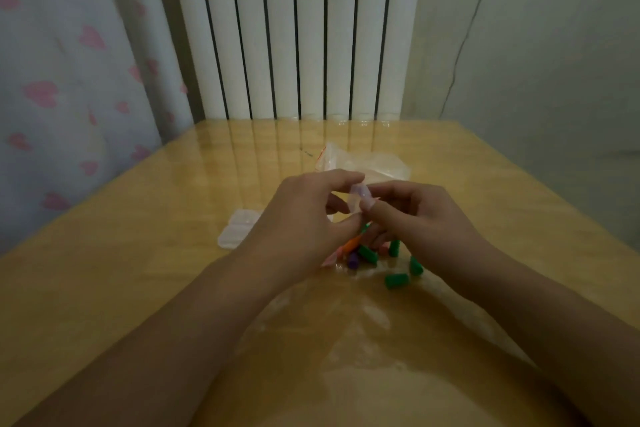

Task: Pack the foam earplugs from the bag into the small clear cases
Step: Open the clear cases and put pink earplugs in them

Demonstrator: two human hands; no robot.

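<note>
At the far left hangs a pale curtain printed with pink hearts, and right of it a white ribbed radiator stands against the wall behind the table, whose glossy wood top fills the near part of the scene.

On the table, left of centre, lie the clear cases — small, translucent, flat on the wood, just beside the left hand. That hand is raised above the table with its fingers curled, thumb and forefinger pinching the left side of a single small clear case held up between the two hands. Whether an earplug is already inside it cannot be told.

Below the hands the foam earplugs lie loose on the table in a small heap — mostly green, with an orange, a pink and a purple one among them; two green ones sit a little nearer and to the right of the rest.

Beyond the hands, farther off, the clear bag lies crumpled on the table.

The right hand meets the left at the held case, its fingers clamped on the case's right side, thumb pressed against the near edge.
</note>
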